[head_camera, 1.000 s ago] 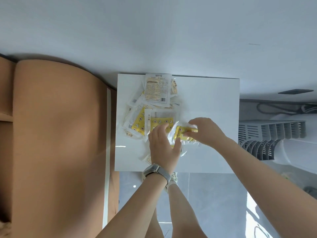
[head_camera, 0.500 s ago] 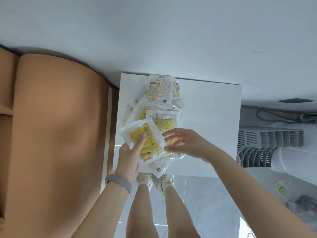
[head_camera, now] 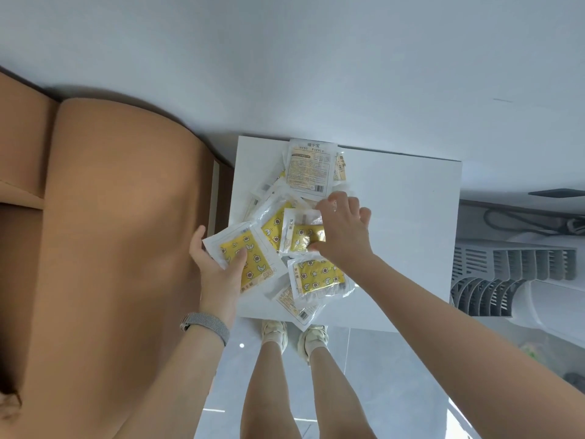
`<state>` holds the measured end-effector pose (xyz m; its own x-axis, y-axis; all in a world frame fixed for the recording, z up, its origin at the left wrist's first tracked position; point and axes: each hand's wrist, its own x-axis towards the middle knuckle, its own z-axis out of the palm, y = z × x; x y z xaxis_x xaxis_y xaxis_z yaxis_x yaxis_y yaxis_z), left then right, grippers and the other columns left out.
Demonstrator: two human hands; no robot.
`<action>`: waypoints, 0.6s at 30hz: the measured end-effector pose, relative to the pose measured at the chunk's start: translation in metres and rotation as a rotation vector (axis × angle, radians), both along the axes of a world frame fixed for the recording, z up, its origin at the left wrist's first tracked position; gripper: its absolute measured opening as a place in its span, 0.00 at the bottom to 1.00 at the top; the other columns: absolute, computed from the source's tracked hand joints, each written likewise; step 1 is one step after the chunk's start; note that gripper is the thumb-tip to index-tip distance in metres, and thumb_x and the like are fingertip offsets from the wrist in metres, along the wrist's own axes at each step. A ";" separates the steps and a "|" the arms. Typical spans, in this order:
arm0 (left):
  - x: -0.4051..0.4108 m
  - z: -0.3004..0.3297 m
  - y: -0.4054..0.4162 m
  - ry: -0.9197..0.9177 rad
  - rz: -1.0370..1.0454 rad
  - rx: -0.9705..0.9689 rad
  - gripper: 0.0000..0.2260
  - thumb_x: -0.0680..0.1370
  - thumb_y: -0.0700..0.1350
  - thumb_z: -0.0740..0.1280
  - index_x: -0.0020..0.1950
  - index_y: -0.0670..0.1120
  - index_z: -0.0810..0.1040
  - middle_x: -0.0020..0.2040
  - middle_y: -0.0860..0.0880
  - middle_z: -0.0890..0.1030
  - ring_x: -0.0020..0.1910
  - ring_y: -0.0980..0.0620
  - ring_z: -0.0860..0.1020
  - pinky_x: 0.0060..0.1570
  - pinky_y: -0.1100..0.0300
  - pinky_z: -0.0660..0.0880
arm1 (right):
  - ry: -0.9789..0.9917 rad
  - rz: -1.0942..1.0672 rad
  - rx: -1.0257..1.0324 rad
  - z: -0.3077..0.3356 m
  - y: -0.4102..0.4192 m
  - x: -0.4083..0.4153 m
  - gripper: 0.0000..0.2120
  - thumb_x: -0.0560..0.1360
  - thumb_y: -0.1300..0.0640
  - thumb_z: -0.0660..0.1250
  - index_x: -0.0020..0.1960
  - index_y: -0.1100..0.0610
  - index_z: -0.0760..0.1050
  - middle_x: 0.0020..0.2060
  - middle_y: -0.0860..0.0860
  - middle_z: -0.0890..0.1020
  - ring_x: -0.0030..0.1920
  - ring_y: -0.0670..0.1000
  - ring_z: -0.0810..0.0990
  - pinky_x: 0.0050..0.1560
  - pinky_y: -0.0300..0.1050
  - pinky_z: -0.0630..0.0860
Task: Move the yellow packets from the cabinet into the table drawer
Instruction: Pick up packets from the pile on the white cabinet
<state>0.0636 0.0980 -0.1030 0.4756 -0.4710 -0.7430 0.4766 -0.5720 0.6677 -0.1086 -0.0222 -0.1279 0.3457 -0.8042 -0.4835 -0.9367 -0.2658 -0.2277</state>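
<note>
Packet pile (head_camera: 304,198) on white table (head_camera: 395,217); lower layers hidden, print too small to read. Left hand (head_camera: 218,264) grip closed on one yellow packet (head_camera: 245,259) at the table's left edge, thumb on top. Right hand (head_camera: 343,229) pinches a second packet (head_camera: 302,237) in the pile; its fingertips partly hidden.

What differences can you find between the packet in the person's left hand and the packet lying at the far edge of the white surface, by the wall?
The left hand packet shows a yellow face patterned with stars and moons; the far packet shows a pale face of printed text and a barcode. The held packet is gripped and tilted; the far packet lies flat on the pile. The held packet sits nearest the person, the far packet by the wall. Both are clear-edged square sachets.
</note>
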 end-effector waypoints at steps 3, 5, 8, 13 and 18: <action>-0.002 0.002 -0.006 -0.028 -0.089 0.023 0.10 0.80 0.38 0.66 0.55 0.54 0.79 0.58 0.49 0.81 0.55 0.50 0.81 0.44 0.57 0.81 | 0.041 -0.034 -0.056 -0.002 0.007 -0.001 0.35 0.64 0.41 0.78 0.64 0.53 0.69 0.62 0.51 0.71 0.64 0.56 0.67 0.62 0.54 0.58; -0.005 0.003 -0.008 -0.021 -0.086 0.033 0.09 0.80 0.39 0.66 0.47 0.52 0.82 0.54 0.52 0.82 0.55 0.48 0.81 0.43 0.58 0.80 | 0.022 -0.069 -0.108 -0.002 0.014 -0.003 0.33 0.63 0.41 0.78 0.62 0.53 0.70 0.57 0.50 0.75 0.62 0.56 0.69 0.62 0.55 0.57; -0.010 0.004 -0.008 -0.042 -0.116 0.028 0.09 0.80 0.39 0.66 0.47 0.52 0.83 0.52 0.54 0.83 0.54 0.50 0.82 0.45 0.57 0.80 | 0.022 -0.126 -0.096 0.001 0.018 -0.008 0.29 0.66 0.41 0.77 0.59 0.51 0.69 0.50 0.47 0.77 0.60 0.53 0.71 0.63 0.54 0.53; -0.022 0.008 -0.008 -0.050 -0.178 0.024 0.10 0.80 0.39 0.67 0.47 0.52 0.84 0.49 0.59 0.84 0.57 0.48 0.81 0.55 0.49 0.80 | -0.091 -0.138 0.086 0.009 0.021 -0.021 0.12 0.74 0.47 0.71 0.55 0.50 0.77 0.48 0.47 0.77 0.48 0.52 0.77 0.51 0.45 0.67; -0.023 0.014 -0.010 -0.074 -0.236 -0.015 0.12 0.79 0.40 0.68 0.46 0.56 0.86 0.52 0.58 0.85 0.61 0.49 0.80 0.65 0.42 0.74 | -0.208 -0.413 0.239 0.022 0.026 -0.036 0.09 0.73 0.48 0.71 0.50 0.50 0.78 0.43 0.47 0.82 0.46 0.52 0.80 0.45 0.47 0.76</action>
<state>0.0402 0.0885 -0.0888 0.4036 -0.5864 -0.7023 0.2805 -0.6514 0.7050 -0.1443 0.0040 -0.1061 0.1305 -0.7696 -0.6251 -0.8812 0.1989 -0.4289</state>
